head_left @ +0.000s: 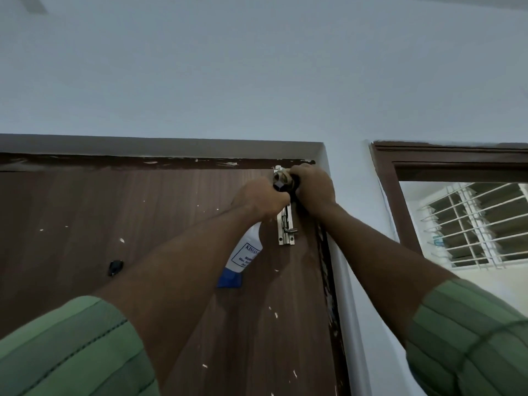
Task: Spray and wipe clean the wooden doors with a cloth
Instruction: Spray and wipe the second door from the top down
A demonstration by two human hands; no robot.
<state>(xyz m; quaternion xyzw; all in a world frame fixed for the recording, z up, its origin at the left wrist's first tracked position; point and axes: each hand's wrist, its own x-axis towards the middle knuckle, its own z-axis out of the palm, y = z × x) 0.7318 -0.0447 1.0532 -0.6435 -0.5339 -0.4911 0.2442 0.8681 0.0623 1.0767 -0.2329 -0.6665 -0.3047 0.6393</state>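
At the door's [143,224] top right corner, both hands meet by the bolt [286,227]: the left hand [261,200] grips the spray bottle [243,258], the right hand [313,187] curls around its black nozzle. No cloth shows. Spraying looks next: aim, then squeeze.

From my feed: 2 bare forearms, wrists uncovered, no watch or rings that I can make out. Left hand [261,200] and right hand [313,187] both bare, no gloves. Left sleeve [71,350] green, pushed up to about elbow, darker lengthwise stripes, stitched seam near cuff. Right sleeve [468,338] same green fabric, ribbed-looking stripes, dark seam line curving across
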